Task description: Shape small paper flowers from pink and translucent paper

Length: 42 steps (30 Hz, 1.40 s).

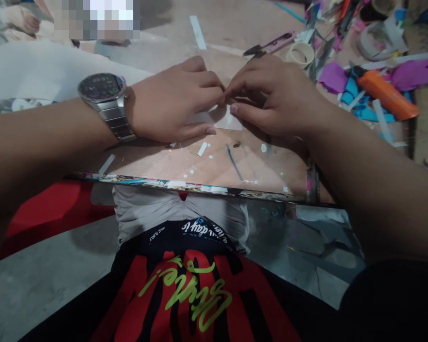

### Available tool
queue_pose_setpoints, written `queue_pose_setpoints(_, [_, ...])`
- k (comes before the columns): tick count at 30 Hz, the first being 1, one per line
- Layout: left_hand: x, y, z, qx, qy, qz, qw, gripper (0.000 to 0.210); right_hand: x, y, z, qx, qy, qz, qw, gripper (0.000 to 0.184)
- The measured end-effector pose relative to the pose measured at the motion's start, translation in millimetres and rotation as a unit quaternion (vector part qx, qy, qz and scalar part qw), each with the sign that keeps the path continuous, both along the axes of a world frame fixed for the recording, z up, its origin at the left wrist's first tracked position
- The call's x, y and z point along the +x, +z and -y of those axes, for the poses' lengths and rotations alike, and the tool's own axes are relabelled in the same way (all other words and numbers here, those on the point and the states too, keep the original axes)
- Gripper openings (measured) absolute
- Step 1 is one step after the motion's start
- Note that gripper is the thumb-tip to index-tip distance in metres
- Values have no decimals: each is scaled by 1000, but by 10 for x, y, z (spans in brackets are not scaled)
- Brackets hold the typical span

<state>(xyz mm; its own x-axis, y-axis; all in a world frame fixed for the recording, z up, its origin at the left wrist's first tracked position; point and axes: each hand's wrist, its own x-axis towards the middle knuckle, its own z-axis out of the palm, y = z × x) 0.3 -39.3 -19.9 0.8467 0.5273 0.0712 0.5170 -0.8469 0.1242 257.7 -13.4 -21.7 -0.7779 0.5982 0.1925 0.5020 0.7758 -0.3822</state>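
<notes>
Both hands meet over a small white piece, paper-like, (228, 119) on the worktable (164, 161). My left hand (174, 102), below a wrist with a metal-banded watch (105, 95), has its fingers curled and its thumb resting along the piece's left side. Its fingertips touch those of my right hand (274, 92), whose thumb and forefinger are pinched close together at the piece's upper edge. What lies right between the fingertips is partly hidden. Just beyond my right hand lie thread snips (271, 43) with a pinkish handle.
A large white sheet (57, 66) spreads at the left. A white strip (198, 32) lies farther back. On the right are a tape roll (300, 53), an orange cylinder-like object (388, 95), purple scraps (333, 77) and blue scraps. Small white bits lie near the table's front edge.
</notes>
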Motion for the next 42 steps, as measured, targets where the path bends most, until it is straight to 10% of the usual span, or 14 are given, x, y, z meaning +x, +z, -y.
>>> queue_pose_setpoints(42, [-8,-7,-11,24,-13,-15,1000,59,-23,0,21,-28,-18,-23,999,12])
